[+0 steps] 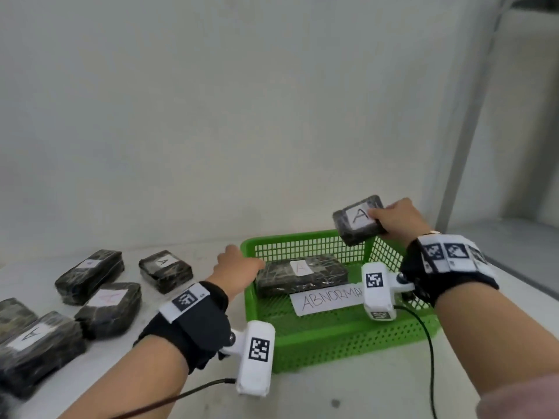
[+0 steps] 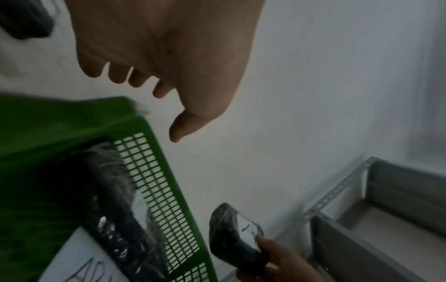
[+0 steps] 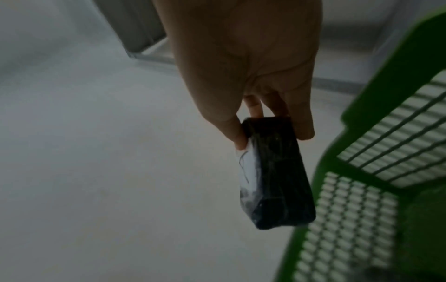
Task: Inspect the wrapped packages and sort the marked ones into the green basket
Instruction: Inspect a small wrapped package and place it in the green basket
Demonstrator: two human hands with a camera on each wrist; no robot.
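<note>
1. Firstly, to the left of the green basket [image 1: 332, 337], five black wrapped packages lie on the white table [image 1: 378, 397]: one with a black "A" label [image 1: 36, 343] at the near left edge, a plain dark one [image 1: 12, 317] behind it, one with a faint pink mark [image 1: 110, 308], one long one [image 1: 90, 275] farther back, and a small one with a black "A" [image 1: 166, 270] nearest to the basket.
2. The left hand [image 1: 234, 269] hovers at the left rim of the basket; its fingers [image 2: 115, 73] are loosely curled and hold nothing.
3. Inside the basket, a long wrapped package with a red "A" label [image 1: 302, 275] lies against the far wall, and a white paper sign [image 1: 326, 297] with the letters "ABNORMA" lies just in front of it.
4. Above the far right corner of the basket, the right hand [image 1: 396, 219] grips a small wrapped package with a black "A" label [image 1: 358, 219], thumb on the label and the other fingers [image 3: 301, 122] on the opposite face; the package is tilted and does not touch the basket.
5. To the right of the basket, a grey metal shelf frame [image 2: 337, 194] stands by the wall.
</note>
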